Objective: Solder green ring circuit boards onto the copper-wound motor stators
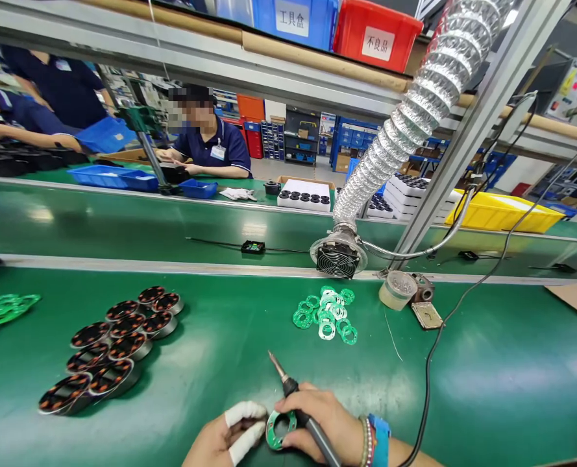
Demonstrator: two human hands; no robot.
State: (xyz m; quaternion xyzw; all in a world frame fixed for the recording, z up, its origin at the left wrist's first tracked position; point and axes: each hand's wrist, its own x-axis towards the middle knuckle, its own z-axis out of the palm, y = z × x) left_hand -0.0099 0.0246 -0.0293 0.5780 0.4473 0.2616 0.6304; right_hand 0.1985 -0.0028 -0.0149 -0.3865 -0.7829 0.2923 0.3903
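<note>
My right hand (pixel 324 415) is closed around a soldering iron (pixel 289 386), whose metal tip points up and to the left. Its thumb and fingers also pinch a green ring-shaped circuit board (pixel 272 433) by the right side. Beside the board's left edge is my left hand (pixel 230 438), with white covers on two fingertips; the thumb and finger are curled near the rim, and whether they grip it is unclear. Farther forward lies a loose pile of green and white ring boards (pixel 327 310). Round metal housings with copper coils (pixel 127 347) stand in rows at the left.
A fan (pixel 337 258) on a silver duct hangs over the bench's back edge. Near it are a round tub (pixel 397 290) and a soldering sponge tray (pixel 427 316). A black cable (pixel 427 383) crosses the right side. Green boards (pixel 3 310) lie far left. People sit across the bench.
</note>
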